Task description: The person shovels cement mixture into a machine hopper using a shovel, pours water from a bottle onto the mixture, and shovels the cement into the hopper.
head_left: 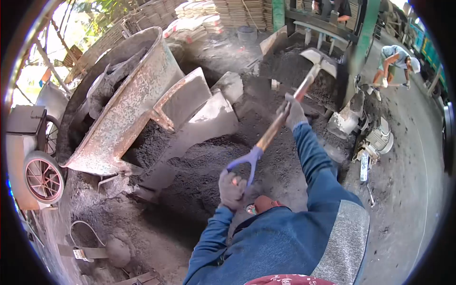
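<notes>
A shovel (pixel 273 130) with a wooden shaft and a purple D-shaped handle slants across the middle of the view. My gloved left hand (pixel 232 190) is closed around the grip at its lower end. Farther up, my gloved right hand (pixel 294 113) wraps the shaft. The shovel's metal blade (pixel 319 61) is raised at the far end, over or against a heap of dark, crumbly material (pixel 297 71) between green posts. Whether the blade touches the heap, I cannot tell.
A large rusty mixing drum (pixel 123 109) stands at the left, beside a wheeled cart (pixel 23 166). Stacked sacks (pixel 197 23) lie at the back. An electric motor (pixel 381 137) and a plastic bottle (pixel 364 166) are on the right. Another person (pixel 394 59) bends over on the pavement.
</notes>
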The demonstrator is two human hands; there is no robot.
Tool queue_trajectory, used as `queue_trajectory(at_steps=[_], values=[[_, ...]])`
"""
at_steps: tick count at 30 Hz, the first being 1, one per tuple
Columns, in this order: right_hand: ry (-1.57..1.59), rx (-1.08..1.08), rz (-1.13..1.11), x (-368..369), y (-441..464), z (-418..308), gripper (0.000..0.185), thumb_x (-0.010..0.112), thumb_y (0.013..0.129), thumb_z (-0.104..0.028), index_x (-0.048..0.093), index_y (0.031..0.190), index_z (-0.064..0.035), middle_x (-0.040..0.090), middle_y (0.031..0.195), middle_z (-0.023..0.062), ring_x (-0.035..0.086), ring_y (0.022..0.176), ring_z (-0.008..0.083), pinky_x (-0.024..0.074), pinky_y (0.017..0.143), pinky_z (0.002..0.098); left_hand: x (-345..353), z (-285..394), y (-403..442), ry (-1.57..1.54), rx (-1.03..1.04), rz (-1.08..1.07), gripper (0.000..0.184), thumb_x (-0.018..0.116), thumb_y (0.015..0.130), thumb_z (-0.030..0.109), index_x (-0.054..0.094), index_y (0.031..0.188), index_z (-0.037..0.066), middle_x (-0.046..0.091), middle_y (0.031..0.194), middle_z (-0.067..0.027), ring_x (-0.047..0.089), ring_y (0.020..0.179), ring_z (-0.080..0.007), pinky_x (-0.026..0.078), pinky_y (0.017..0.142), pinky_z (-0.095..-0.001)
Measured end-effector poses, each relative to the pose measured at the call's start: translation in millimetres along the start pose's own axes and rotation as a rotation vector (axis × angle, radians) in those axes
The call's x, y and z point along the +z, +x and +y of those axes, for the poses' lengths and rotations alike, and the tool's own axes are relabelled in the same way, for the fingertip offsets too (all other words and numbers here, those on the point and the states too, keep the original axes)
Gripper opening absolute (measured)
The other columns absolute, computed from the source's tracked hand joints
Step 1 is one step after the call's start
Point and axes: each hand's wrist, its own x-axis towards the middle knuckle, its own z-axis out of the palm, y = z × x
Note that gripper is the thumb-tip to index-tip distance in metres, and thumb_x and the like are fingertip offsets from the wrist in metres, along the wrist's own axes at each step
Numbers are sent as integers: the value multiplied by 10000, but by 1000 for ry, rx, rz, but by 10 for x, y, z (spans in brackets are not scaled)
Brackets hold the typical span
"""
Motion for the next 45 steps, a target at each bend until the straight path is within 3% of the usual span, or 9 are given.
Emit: queue_trajectory(at_steps=[7,9,11,13,16,26,33,39,45], values=[[-293,-431,16,-315,-810,304,206,698,843,-69,531,963,-58,555,648,66,580,513,193,516,494,373,351,268,-1663,-467,-724,-236,537,754,827,320,616,1242,7,636,1268,-181,584,1208,-363,473,1004,-409],[-426,-515,30,-468,-972,179,223,714,830,-67,534,962,-56,579,666,65,596,529,187,514,494,356,325,225,-2270,-673,-1225,-479,449,712,841,328,662,1177,36,661,1206,-182,634,1118,-343,509,951,-415],[-581,-570,65,-696,-1093,-39,226,732,816,-70,541,938,-54,598,680,61,609,548,176,507,495,331,186,268,-3002,-627,-958,-477,402,688,876,320,675,1143,20,704,1052,-168,678,995,-307,550,864,-381],[-725,-602,120,-1135,-1179,-177,227,749,806,-76,553,918,-54,601,682,41,604,551,159,493,492,315,-151,440,-3217,-1118,-1752,-369,369,674,904,315,674,1132,25,702,995,-126,682,901,-252,571,762,-357],[-945,-560,171,-1575,-1631,-194,208,772,759,-87,592,855,-48,608,694,9,584,580,121,477,518,297,-488,561,-3358,-1274,-1993,-300,347,660,922,302,658,1149,39,683,997,-91,672,839,-212,565,693,-342],[-1327,-95,-81,-2363,-2690,1167,382,749,686,-158,702,1051,-51,723,877,113,681,846,201,524,769,360,559,662,-628,-1810,-1310,-428,336,653,949,217,565,1229,53,645,1118,-100,633,1025,-253,524,904,-408],[-1690,92,-165,-2370,-2811,565,477,750,743,-435,693,1101,-123,712,976,158,673,923,378,524,805,428,2201,1077,-214,-1818,-1956,-70,111,653,862,100,554,886,55,586,786,-109,611,707,-312,574,720,-447],[-2254,85,-83,-3010,-3499,-589,319,793,709,-349,729,945,-143,711,890,114,683,870,355,517,763,468,3094,1020,-690,-1613,-2332,-41,156,660,857,166,537,892,75,592,804,-93,576,670,-274,558,671,-415],[-1815,-296,571,-3497,-4080,-1119,332,741,709,-78,675,1034,-56,687,832,97,678,809,221,533,687,406,3516,932,-295,-1568,-2261,-495,226,584,854,300,551,824,78,568,762,-105,551,690,-294,525,670,-454]])
